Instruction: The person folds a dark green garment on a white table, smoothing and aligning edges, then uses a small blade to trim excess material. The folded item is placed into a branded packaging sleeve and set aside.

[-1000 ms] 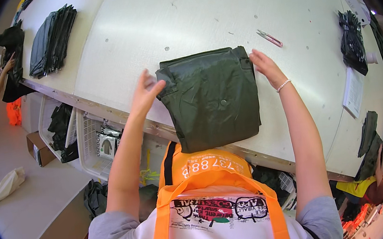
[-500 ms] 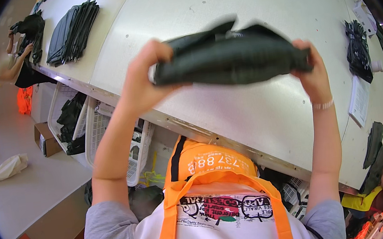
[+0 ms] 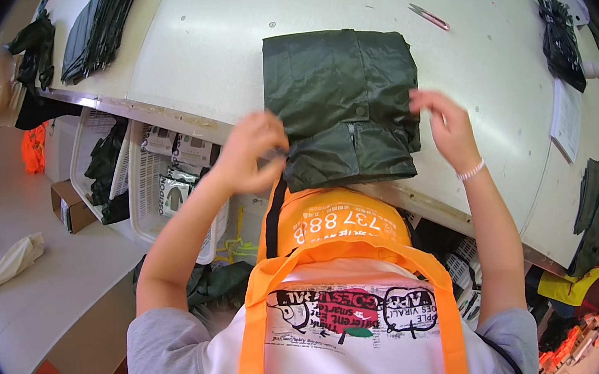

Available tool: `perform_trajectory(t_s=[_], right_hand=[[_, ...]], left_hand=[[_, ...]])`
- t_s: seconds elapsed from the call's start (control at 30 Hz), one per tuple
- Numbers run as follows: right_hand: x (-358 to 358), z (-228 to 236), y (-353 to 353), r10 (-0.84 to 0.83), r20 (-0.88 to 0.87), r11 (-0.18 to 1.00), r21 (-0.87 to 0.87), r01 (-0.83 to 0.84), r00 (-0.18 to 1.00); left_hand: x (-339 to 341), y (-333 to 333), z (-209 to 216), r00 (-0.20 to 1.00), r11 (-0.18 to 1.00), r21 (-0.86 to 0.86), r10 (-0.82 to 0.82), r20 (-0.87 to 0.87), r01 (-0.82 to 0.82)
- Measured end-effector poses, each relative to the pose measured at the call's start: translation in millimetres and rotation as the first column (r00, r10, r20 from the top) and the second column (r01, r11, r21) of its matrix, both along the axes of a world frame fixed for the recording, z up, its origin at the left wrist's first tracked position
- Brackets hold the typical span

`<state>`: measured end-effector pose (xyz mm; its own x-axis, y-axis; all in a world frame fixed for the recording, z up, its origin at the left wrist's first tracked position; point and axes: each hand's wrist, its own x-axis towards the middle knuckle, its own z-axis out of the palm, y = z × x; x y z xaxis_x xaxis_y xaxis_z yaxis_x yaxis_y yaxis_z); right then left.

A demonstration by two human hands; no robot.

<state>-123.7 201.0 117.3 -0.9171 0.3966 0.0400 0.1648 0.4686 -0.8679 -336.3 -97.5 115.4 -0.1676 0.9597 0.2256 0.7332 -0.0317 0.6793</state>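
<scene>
A folded dark green garment (image 3: 323, 72) of shiny cloth lies on the white table at its near edge. It has a snap button, and a shorter layer with a zip is folded over its lower part. My left hand (image 3: 254, 151), slightly blurred, curls its fingers and thumb onto the garment's left edge, at the lower fold. At the opposite edge my right hand (image 3: 449, 127) has its fingers stretched out and the thumb apart, fingertips touching or just beside the cloth. A pair of small thread snips (image 3: 430, 16) lies on the table beyond the garment, to the right.
The white table (image 3: 223, 54) holds a stack of dark folded pieces (image 3: 99, 32) at far left, a black bundle (image 3: 560, 43) and papers (image 3: 566, 117) at right. White baskets (image 3: 138, 199) with packages stand below its left edge. Co-workers' arms (image 3: 1, 100) show at both sides.
The garment, held up in both hands before, now lies flat on the table. Both hands have come down and nearer to me. The thread snips have come into sight.
</scene>
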Motion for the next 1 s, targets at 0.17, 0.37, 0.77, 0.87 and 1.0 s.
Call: perform_trajectory(t_s=[0.17,0.37,0.77,0.87,1.0], right_hand=[[-55,-61,-49,-0.248,0.107,0.689,0.718,0.098,0.963],[-40,-88,-56,-0.360,-0.110,0.739,0.573,0.355,0.927],[0,-95,-75,-0.504,0.183,0.856,0.237,0.459,0.844],[0,-98,-77,-0.507,0.179,0.847,0.287,0.448,0.843],[7,-84,-84,-0.448,0.257,0.893,0.172,0.415,0.856]], left_hand=[[16,67,-50,0.769,0.835,-0.075,0.463,-0.440,-0.545],[17,42,-97,0.709,0.706,0.086,0.705,-0.001,-0.703],[72,15,-78,0.422,0.504,-0.411,0.863,0.278,-0.760],[75,14,-75,0.418,0.499,-0.426,0.866,0.274,-0.754],[83,-1,-82,0.411,0.538,-0.492,0.842,0.350,-0.684]])
